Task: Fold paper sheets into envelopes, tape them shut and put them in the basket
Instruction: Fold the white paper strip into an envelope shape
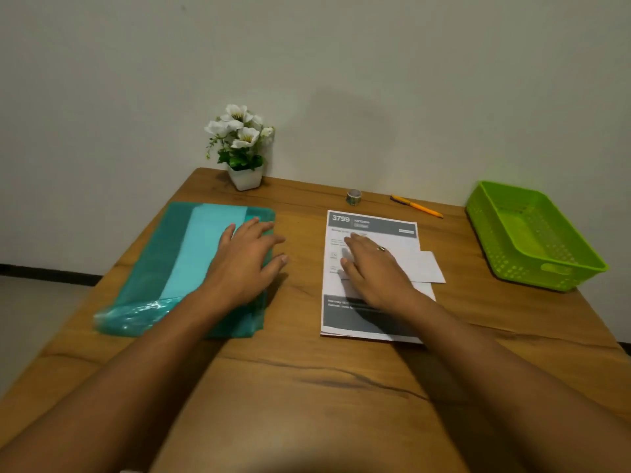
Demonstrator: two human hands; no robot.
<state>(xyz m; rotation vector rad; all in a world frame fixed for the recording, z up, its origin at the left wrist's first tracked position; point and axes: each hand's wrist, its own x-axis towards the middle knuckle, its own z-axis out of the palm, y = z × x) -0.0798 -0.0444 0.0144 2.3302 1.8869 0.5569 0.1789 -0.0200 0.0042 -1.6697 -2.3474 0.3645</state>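
Observation:
A stack of printed paper sheets (pixel 372 223), white with grey bands, lies right of the table's middle. My right hand (pixel 374 268) rests flat on it, fingers spread, a ring on one finger. A small white card (pixel 426 268) pokes out from the stack's right side. On the left lies a teal plastic packet of light teal paper (pixel 191 254); my left hand (pixel 246 261) lies flat on its right part, fingers apart. A roll of tape (pixel 353 197) stands at the back. The green plastic basket (pixel 566 271) sits at the far right, nothing visible inside.
A white pot of white flowers (pixel 244 148) stands at the back against the wall. An orange pen (pixel 416 206) lies between the tape and the basket. The wooden table (pixel 307 377) ends close to the basket on the right and the packet on the left.

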